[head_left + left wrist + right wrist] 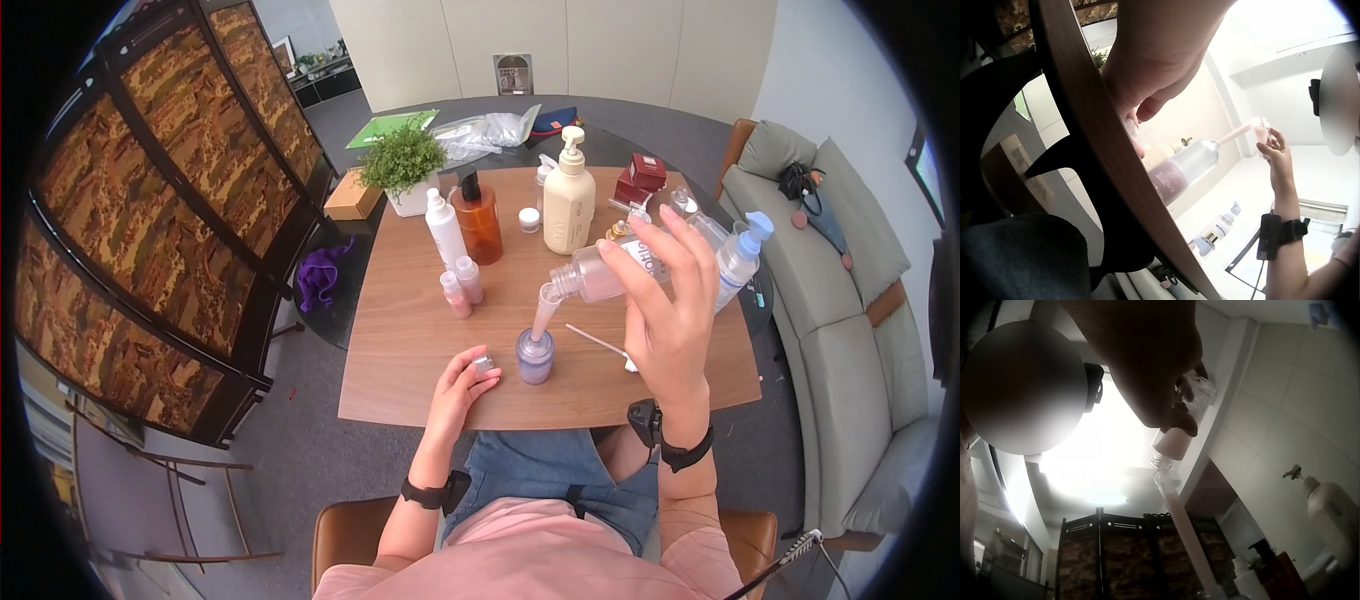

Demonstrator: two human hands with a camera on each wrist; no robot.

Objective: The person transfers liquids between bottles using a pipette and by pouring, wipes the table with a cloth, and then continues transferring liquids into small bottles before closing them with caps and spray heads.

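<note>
My right hand [668,315] grips a clear bottle [600,278] with pink liquid, tilted with its threaded neck down to the left. The neck meets the wide top of a narrow translucent funnel [546,308], and pinkish liquid shows along the funnel [1186,534] in the right wrist view. Below, the funnel's lower end sits in the mouth of a purple-tinted bottle [535,362] standing upright on the table. In the left wrist view that bottle [1172,178] is partly filled. My left hand [458,392] rests at the table's front edge, its fingertips holding a small clear cap [483,363].
Two small pink bottles [456,296] stand left of the purple bottle. Farther back are a white bottle [442,228], an amber pump bottle [480,225] and a cream pump bottle [569,205]. A white stick [597,338] lies near the right hand; a blue-topped pump bottle [740,262] stands beyond.
</note>
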